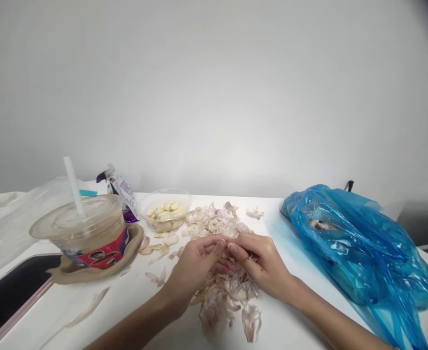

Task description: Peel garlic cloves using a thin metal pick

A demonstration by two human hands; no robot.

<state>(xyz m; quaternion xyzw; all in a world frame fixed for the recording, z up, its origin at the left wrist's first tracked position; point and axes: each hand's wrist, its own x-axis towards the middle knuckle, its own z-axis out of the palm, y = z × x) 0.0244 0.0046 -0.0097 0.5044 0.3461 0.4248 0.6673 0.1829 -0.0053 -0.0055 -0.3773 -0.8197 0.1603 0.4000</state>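
My left hand (199, 260) and my right hand (264, 260) meet above the middle of the table. Thumbs and fingers are pinched together at the tips. Whatever they hold is small and mostly hidden by the fingers. Beneath and beyond them spreads a pile of papery garlic skins (231, 295). Just past my left hand, a clear plastic bowl (146, 206) contains several peeled garlic cloves (165, 214). A few unpeeled cloves (145, 243) and loose skins lie in front of the bowl.
At left stand a lidded drink cup (102, 255) with a straw, in a cardboard holder (135, 239), and a purple snack wrapper (123, 192). A dark-screened device (15, 291) lies nearer. A blue plastic bag (359, 248) covers the right side, with a wall (214, 97) behind.
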